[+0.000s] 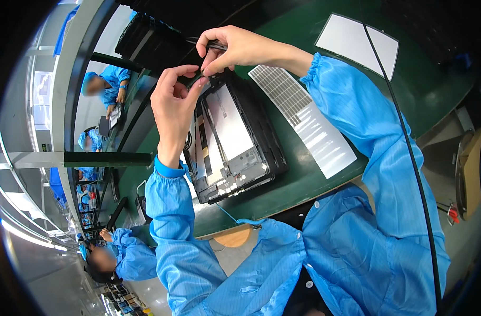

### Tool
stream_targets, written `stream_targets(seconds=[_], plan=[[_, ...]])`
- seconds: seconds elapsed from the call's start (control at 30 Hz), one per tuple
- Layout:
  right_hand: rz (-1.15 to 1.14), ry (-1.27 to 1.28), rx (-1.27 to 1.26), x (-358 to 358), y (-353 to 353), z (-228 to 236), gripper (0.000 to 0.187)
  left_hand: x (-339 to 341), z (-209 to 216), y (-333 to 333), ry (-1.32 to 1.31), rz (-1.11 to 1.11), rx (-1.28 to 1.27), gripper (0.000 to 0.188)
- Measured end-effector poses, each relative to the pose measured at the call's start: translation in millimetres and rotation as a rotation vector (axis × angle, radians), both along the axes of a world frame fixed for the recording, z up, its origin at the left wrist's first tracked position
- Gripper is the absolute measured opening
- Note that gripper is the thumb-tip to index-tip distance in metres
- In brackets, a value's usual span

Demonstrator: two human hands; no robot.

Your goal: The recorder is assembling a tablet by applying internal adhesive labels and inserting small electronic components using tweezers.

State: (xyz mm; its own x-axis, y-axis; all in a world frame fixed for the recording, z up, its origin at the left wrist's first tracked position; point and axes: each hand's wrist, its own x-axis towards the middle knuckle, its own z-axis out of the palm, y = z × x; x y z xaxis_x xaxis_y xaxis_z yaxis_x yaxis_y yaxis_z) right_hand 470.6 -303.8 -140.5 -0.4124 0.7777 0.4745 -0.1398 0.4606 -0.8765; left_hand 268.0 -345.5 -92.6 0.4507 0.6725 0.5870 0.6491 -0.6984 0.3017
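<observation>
An opened tablet (231, 124) lies on a stack of dark tablets, its silver battery, ribbon cables and circuit board exposed. Over its far end, my left hand (173, 102) has thumb and index finger pinched together on a tiny piece too small to name. My right hand (238, 50) meets it there, thumb and fingertips closed close to the left fingertips. A slim dark tool that looks like tweezers (215, 45) is tucked in the right hand's curled fingers. A blue band circles my left wrist.
To the right of the stack lies a sheet of small labels (303, 116), partly peeled. A white sheet (358, 45) sits at the far right of the green table (298, 184). A black cable (404, 126) hangs across the right side. Co-workers in blue sit along the left.
</observation>
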Motion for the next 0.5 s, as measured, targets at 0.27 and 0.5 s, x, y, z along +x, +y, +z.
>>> stream_targets(seconds=[0.27, 0.5], plan=[[-0.044, -0.068, -0.011, 3, -2, 4, 0.039, -5, 1, -5, 0.141, 0.069, 0.108, 0.012], [-0.011, -0.199, 0.103, 2, 10, -6, 0.032, -2, -8, -14, 0.131, 0.077, -0.058, 0.01]])
